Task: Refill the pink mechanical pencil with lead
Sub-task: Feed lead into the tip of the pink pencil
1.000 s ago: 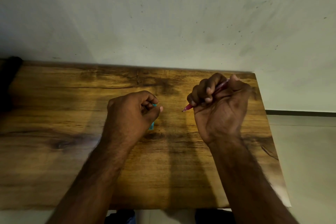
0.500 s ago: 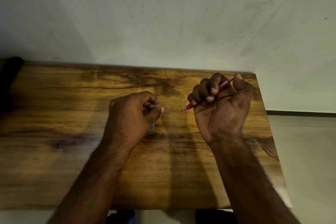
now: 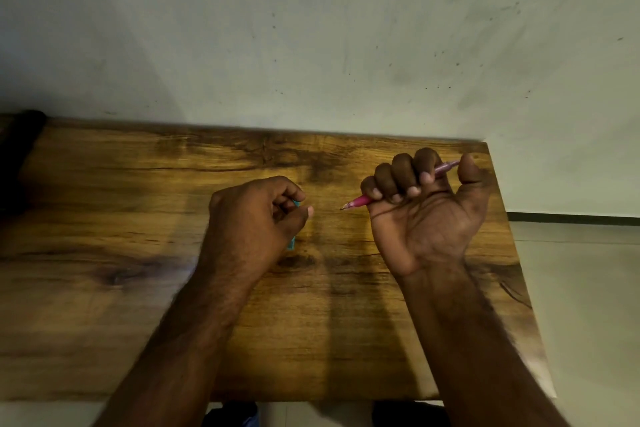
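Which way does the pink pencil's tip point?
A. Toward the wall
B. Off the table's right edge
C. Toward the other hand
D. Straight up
C: the right hand grips the pencil with its tip aimed at the left hand.

A wooden desk (image 3: 121, 288) with dark, streaky grain and knots fills the lower two thirds of the frame. Behind it, across the upper half, stands a pale wall (image 3: 311, 28) marked with small dark specks and smudges. At the right edge lies a light floor (image 3: 588, 305), with a dark strip (image 3: 571, 217) along the foot of the wall. A dark object (image 3: 17, 142), too blurred to identify, sits at the far left.
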`<state>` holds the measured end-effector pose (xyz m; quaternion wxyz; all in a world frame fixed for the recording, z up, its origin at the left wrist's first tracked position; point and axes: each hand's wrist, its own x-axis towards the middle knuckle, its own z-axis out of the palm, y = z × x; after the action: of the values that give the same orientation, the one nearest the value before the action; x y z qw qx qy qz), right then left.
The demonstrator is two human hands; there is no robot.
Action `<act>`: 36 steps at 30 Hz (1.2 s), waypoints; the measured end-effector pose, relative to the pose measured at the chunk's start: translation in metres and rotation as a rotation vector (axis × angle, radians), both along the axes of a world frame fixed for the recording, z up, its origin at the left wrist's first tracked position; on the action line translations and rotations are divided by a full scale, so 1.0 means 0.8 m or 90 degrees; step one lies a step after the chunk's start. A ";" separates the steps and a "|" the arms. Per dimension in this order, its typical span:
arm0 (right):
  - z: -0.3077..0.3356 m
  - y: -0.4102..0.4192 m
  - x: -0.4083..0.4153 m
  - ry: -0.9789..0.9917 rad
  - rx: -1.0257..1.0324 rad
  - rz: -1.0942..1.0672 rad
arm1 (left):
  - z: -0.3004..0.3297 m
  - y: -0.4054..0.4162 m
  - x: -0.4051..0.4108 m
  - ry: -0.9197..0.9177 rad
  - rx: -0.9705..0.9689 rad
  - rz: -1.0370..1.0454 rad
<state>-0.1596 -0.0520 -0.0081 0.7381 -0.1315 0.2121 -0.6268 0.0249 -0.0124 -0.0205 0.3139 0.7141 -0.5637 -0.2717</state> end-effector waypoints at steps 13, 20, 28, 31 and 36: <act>-0.005 0.000 -0.003 -0.127 0.058 -0.039 | 0.000 0.000 0.000 0.001 0.004 -0.008; -0.007 0.001 -0.002 -0.144 0.070 -0.046 | 0.002 0.000 0.000 -0.001 0.003 -0.014; -0.006 0.003 0.001 -0.137 0.065 -0.044 | 0.000 0.000 -0.001 -0.001 0.010 -0.023; -0.005 0.002 0.001 -0.141 0.070 -0.043 | 0.000 0.000 -0.002 0.000 0.009 -0.021; -0.003 0.004 0.004 -0.111 0.051 -0.025 | 0.002 0.000 -0.003 -0.008 0.011 -0.026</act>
<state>-0.1566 -0.0491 -0.0104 0.7458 -0.0428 0.1743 -0.6415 0.0225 -0.0127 -0.0193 0.2985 0.7068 -0.5777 -0.2784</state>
